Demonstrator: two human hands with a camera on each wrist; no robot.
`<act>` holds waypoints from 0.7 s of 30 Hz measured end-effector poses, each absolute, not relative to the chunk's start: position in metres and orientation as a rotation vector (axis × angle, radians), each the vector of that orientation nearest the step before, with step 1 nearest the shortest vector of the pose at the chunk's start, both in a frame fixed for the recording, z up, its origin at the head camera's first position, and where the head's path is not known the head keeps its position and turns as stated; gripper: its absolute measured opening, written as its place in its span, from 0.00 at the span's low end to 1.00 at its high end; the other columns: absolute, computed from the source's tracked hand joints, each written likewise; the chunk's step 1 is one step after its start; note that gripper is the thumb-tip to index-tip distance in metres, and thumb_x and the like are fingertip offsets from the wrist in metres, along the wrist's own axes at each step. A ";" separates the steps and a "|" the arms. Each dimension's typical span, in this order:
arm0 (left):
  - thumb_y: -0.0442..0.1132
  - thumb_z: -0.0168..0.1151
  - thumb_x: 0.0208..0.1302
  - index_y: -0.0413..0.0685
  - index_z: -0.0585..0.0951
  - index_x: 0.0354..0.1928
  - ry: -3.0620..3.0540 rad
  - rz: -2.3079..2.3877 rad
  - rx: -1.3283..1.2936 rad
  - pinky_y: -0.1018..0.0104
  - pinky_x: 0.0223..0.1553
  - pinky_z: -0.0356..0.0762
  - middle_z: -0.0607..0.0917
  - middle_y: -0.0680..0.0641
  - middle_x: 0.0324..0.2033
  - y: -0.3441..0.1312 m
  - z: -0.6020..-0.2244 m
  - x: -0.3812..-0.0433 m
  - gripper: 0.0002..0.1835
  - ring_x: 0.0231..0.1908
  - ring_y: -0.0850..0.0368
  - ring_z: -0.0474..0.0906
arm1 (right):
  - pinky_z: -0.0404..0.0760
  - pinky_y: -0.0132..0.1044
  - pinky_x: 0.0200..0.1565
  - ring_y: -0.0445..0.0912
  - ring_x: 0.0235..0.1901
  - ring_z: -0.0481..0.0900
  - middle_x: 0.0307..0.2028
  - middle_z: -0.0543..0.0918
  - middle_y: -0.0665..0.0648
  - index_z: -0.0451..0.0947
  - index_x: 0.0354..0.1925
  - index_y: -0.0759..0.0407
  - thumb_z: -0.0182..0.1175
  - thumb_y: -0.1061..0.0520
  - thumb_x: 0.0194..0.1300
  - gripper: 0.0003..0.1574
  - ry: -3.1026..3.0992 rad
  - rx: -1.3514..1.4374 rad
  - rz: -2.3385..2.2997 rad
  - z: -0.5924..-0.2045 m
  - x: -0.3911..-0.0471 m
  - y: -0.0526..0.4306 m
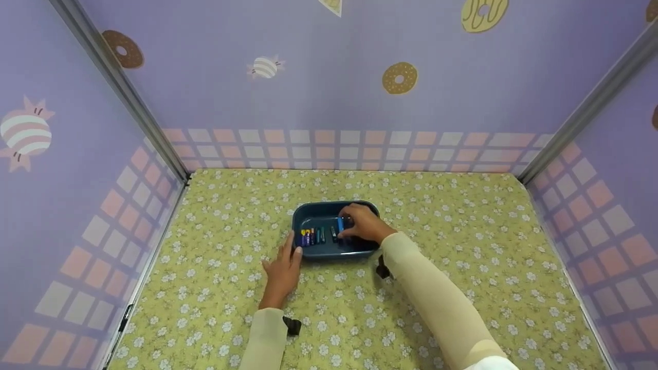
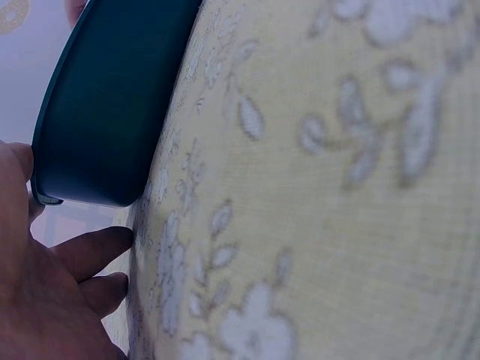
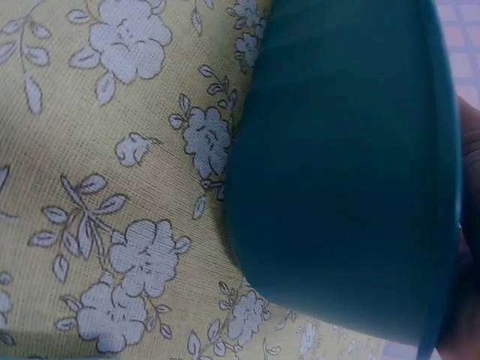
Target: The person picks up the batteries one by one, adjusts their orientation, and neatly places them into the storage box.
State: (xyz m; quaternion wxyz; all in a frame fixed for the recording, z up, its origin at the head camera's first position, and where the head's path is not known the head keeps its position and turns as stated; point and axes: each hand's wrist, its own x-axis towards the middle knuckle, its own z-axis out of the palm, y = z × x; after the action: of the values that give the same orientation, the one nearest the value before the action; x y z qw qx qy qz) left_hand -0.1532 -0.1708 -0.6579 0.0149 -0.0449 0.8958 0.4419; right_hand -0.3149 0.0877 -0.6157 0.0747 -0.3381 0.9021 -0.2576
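A dark teal plastic basin [image 1: 334,254] stands on the flowered cloth. In it several small batteries [image 1: 308,237], purple with yellow and dark green, lie side by side in a row. Reaching over the right side of the basin, my right hand [image 1: 366,224] pinches a slim blue battery [image 1: 341,224] at its ends between thumb and fingers. My left hand [image 1: 284,267] rests against the basin's front left corner, fingers extended, thumb at the rim. In the left wrist view its lower fingers [image 2: 97,251] reach down near the cloth. The basin wall [image 3: 337,180] hides most of the right hand in the right wrist view.
Flowered yellow cloth [image 1: 216,216] covers the table around the basin. Purple patterned panels [image 1: 329,103] enclose it at the back and both sides, with grey metal posts [image 1: 128,97] at the back corners. Dark wrist devices [image 1: 292,326] sit at both cuffs.
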 end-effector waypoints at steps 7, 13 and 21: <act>0.71 0.32 0.77 0.81 0.41 0.81 2.794 1.358 -0.144 0.26 0.70 0.13 0.56 0.45 0.80 -0.170 -0.658 -0.153 0.35 0.77 0.32 0.56 | 0.85 0.45 0.49 0.51 0.45 0.84 0.49 0.81 0.58 0.80 0.57 0.58 0.78 0.44 0.57 0.35 2.666 -0.971 -0.771 -0.619 -0.313 0.082; 0.72 0.32 0.77 0.78 0.42 0.82 2.792 1.365 -0.148 0.27 0.70 0.13 0.57 0.45 0.80 -0.170 -0.658 -0.153 0.36 0.77 0.33 0.55 | 0.84 0.44 0.49 0.50 0.46 0.83 0.48 0.81 0.57 0.81 0.56 0.58 0.78 0.44 0.57 0.34 2.649 -0.964 -0.753 -0.624 -0.311 0.077; 0.72 0.31 0.77 0.78 0.43 0.82 2.797 1.362 -0.148 0.26 0.70 0.13 0.57 0.46 0.80 -0.170 -0.659 -0.153 0.36 0.78 0.35 0.54 | 0.83 0.45 0.48 0.49 0.43 0.81 0.45 0.82 0.58 0.82 0.53 0.59 0.79 0.43 0.55 0.34 2.658 -0.997 -0.733 -0.628 -0.309 0.071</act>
State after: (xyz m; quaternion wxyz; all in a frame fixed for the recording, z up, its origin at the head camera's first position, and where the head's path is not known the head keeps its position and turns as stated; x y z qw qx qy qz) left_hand -0.1532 -0.1701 -0.6586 0.0133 -0.0475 0.8979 0.4373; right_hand -0.3092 0.0707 -0.6276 0.1048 -0.3381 0.9016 -0.2486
